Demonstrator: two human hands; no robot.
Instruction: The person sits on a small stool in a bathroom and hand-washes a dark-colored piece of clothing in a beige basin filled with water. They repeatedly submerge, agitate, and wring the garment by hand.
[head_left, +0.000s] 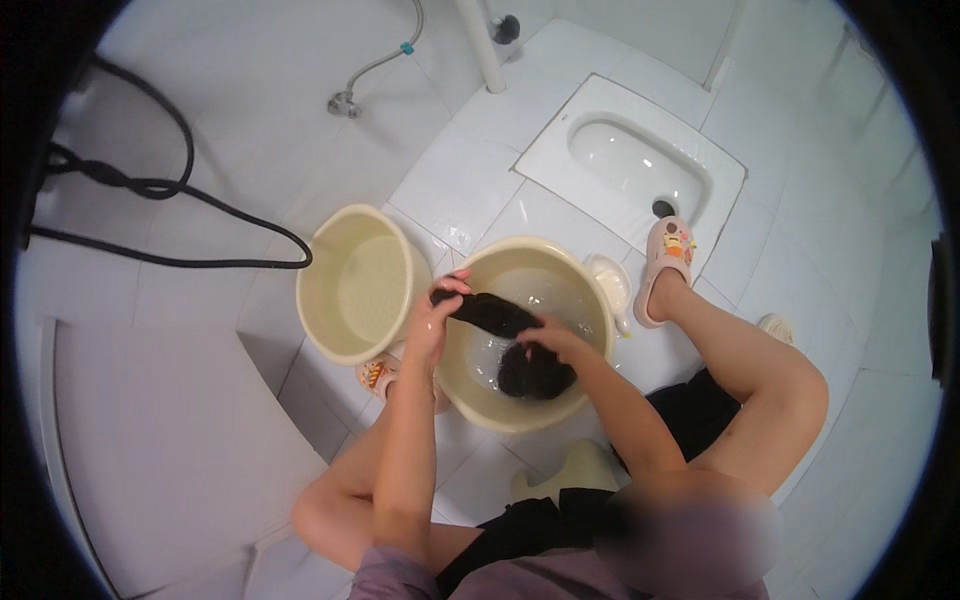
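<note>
Over a round cream basin (pixel 530 250) of cloudy water, both hands hold a wet black cloth item (pixel 495 315), perhaps a garment. My left hand (pixel 438 312) grips its left end above the basin's left rim, fingers closed round it. Near the basin's middle, my right hand (pixel 550 338) closes on the other end. Part of the dark fabric hangs down and lies bunched in the water beneath the right hand. Whether the stretched part and the bunched part are one piece, I cannot tell.
A cream bucket (pixel 352 350) with water stands left of the basin. A white scoop (pixel 608 282) lies at the basin's right. Beyond is a white squat toilet (pixel 640 160) set in the tiled floor. A black hose (pixel 230 262) hangs at left; a cream stool (pixel 575 470) is below me.
</note>
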